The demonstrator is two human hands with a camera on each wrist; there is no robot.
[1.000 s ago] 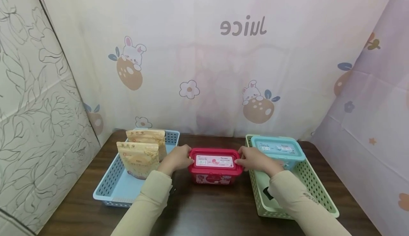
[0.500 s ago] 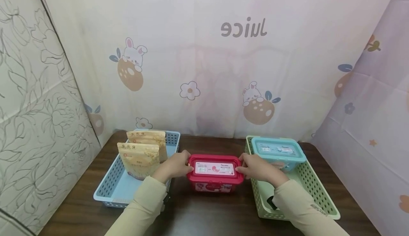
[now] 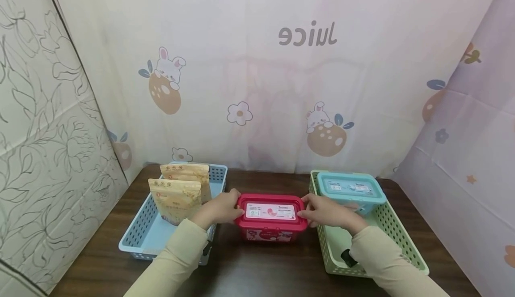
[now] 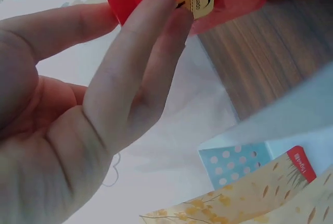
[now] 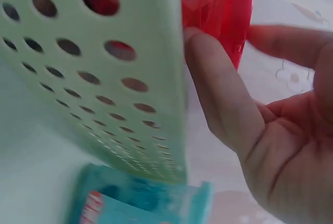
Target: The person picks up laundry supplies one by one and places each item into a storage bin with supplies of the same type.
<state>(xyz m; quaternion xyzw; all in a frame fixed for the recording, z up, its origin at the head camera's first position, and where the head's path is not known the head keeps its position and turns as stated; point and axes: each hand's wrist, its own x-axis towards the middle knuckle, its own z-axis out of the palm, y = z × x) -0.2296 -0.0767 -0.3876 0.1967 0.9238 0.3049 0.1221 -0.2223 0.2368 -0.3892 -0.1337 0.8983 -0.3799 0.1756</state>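
A red plastic box [image 3: 270, 227] with a closed lid and a pink-white label sits between the two baskets in the head view. My left hand [image 3: 219, 208] grips its left end, thumb by the lid's rim. At the other end my right hand [image 3: 327, 212] holds it the same way. The left wrist view has fingers [image 4: 130, 62] against the red box's end [image 4: 237, 0], beside a small yellow "open" sticker [image 4: 203, 2]. In the right wrist view, the green basket's wall [image 5: 161, 78] stands close by the fingers and hides part of the box. Whether its base touches the table is unclear.
Two yellow pouches [image 3: 175, 201] stand in the light blue basket [image 3: 134, 250] at left. A turquoise lidded box [image 3: 352, 187] sits at the back of the green basket [image 3: 402, 234] at right. The brown table [image 3: 265, 270] meets a printed curtain [image 3: 249, 86] behind.
Over the first half second both hands brought the red box slightly nearer to me. Since then box and hands have stayed almost in place; the right forearm has shifted slightly right.
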